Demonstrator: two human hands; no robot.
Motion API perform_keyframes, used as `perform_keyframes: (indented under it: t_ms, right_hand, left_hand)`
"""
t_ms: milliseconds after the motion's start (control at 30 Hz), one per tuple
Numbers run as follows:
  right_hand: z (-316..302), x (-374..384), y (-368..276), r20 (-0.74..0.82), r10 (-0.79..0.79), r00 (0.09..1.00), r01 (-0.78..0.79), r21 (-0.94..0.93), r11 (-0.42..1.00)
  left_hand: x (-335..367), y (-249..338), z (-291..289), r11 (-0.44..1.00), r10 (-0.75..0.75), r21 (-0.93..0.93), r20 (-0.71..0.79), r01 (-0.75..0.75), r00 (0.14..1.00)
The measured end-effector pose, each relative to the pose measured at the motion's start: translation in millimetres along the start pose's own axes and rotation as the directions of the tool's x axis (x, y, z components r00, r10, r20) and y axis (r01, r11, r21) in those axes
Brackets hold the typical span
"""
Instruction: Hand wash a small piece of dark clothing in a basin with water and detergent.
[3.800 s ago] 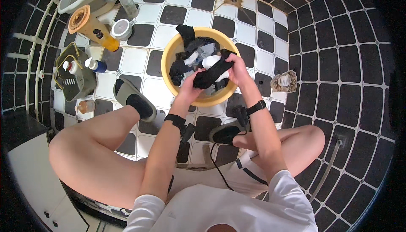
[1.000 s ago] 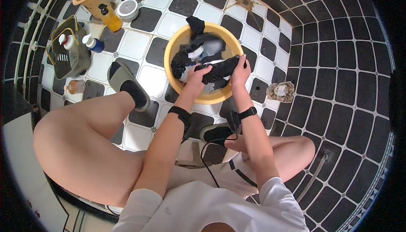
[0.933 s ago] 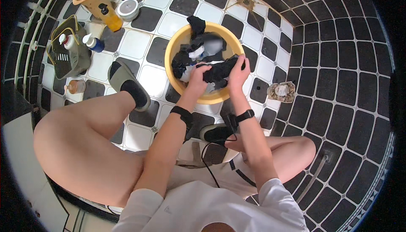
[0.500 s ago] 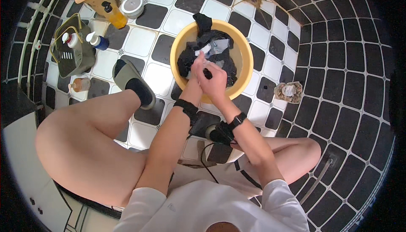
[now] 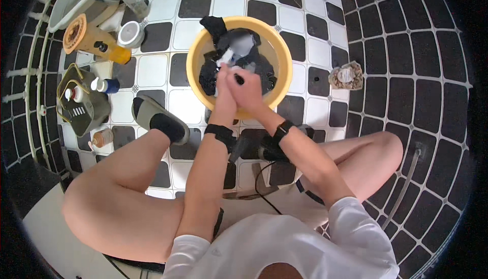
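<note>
A yellow basin stands on the tiled floor, with wet black clothes lying in water inside it. One dark piece hangs over its far rim. A pale grey-white patch lies among the black fabric. My left hand and my right hand are pressed together over the near half of the basin, fingers closed. A small white piece shows just beyond the left fingertips. Something dark appears at the curled right fingers; whether it is held or lies behind them is unclear.
To the left stand a grey-green caddy with bottles, a blue pump bottle, a yellow-orange bottle and a lidded white tub. A bag of pebble-like bits sits by the right wall. My slippered foot is left of the basin.
The whole view has shifted, so the basin appears slightly more to the left. My hands stay together over the basin, with the fingers slightly changed in position.
</note>
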State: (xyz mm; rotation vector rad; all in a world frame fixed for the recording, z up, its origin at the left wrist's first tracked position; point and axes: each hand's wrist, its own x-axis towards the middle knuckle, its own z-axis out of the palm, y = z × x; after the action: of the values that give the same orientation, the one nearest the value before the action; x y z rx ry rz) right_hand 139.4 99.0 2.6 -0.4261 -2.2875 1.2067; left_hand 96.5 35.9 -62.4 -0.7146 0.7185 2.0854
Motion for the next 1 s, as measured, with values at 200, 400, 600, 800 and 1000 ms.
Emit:
perform_keyframes:
  t_ms: [200, 400, 600, 800, 1000]
  right_hand:
    - [-44.4, 27.8, 37.9, 0.182, 0.571, 0.801, -0.536, -0.207, 0.818]
    - [-68.7, 26.1, 66.0, 0.065, 0.474, 0.878, -0.471, -0.056, 0.88]
    - [-69.8, 44.6, 46.2, 0.175, 0.739, 0.651, -0.691, 0.54, 0.481]
    - [-86.6, 65.9, 61.8, 0.344, 0.748, 0.567, -0.699, 0.681, 0.217]
    - [-77.3, 58.1, 18.1, 0.044, 0.507, 0.861, -0.48, 0.401, 0.78]
  left_hand:
    - [14.4, -49.3, 25.6, 0.987, 0.156, -0.039, -0.012, -0.156, 0.988]
    - [-22.0, -28.6, 59.5, 0.987, 0.054, -0.16, 0.153, -0.029, 0.987]
    - [-33.7, 5.3, 62.5, 0.991, 0.137, -0.003, 0.025, -0.137, 0.99]
    - [-20.6, -1.4, 69.5, 0.915, 0.314, 0.336, -0.239, -0.225, 0.919]
    - [-12.2, -16.1, 60.8, 0.871, 0.259, 0.489, -0.379, -0.045, 0.888]
